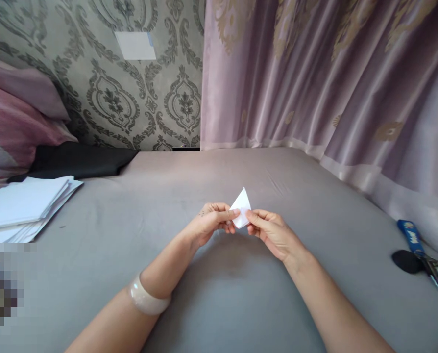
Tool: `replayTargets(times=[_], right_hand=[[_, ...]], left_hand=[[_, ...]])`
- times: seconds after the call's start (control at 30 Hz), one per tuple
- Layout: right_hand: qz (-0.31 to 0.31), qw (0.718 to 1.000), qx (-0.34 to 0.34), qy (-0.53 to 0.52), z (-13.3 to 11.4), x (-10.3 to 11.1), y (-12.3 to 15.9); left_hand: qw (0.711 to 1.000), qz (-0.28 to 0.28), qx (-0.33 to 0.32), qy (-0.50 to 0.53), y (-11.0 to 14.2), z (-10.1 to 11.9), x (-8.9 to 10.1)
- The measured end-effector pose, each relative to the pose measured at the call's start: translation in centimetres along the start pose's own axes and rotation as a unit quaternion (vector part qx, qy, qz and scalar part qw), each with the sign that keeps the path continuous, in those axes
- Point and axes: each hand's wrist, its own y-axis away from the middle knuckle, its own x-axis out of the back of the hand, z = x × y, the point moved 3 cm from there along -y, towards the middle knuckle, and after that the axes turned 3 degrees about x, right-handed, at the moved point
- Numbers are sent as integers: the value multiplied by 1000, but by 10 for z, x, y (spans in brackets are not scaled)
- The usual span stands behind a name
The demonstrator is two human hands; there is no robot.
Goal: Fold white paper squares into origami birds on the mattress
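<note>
A small piece of folded white paper is held up in the middle of the view, a little above the grey sheet. It has a kite-like shape with its sharp tip pointing up. My left hand pinches its left side, thumb on the front and fingers behind. From the right, my right hand grips the opposite edge in the same way, thumb in front. The fingers behind the paper are partly hidden. A pale bangle sits on my left wrist.
Grey sheeting covers the flat surface. At the left lies a stack of white paper beside a folded black cloth. Keys with a blue tag lie at the right edge. Pinkish curtains hang behind.
</note>
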Motion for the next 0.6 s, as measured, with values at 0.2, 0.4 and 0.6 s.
replayTargets(times=[0.2, 0.4, 0.6], right_hand=[[-17, 1000, 13, 21, -1, 2, 0], [6, 994, 52, 94, -4, -2, 2], [83, 851, 379, 353, -26, -12, 19]], left_hand=[[1000, 16, 8, -16, -1, -3, 3], [999, 16, 22, -21, -3, -4, 2], [998, 52, 46, 8, -1, 0, 5]])
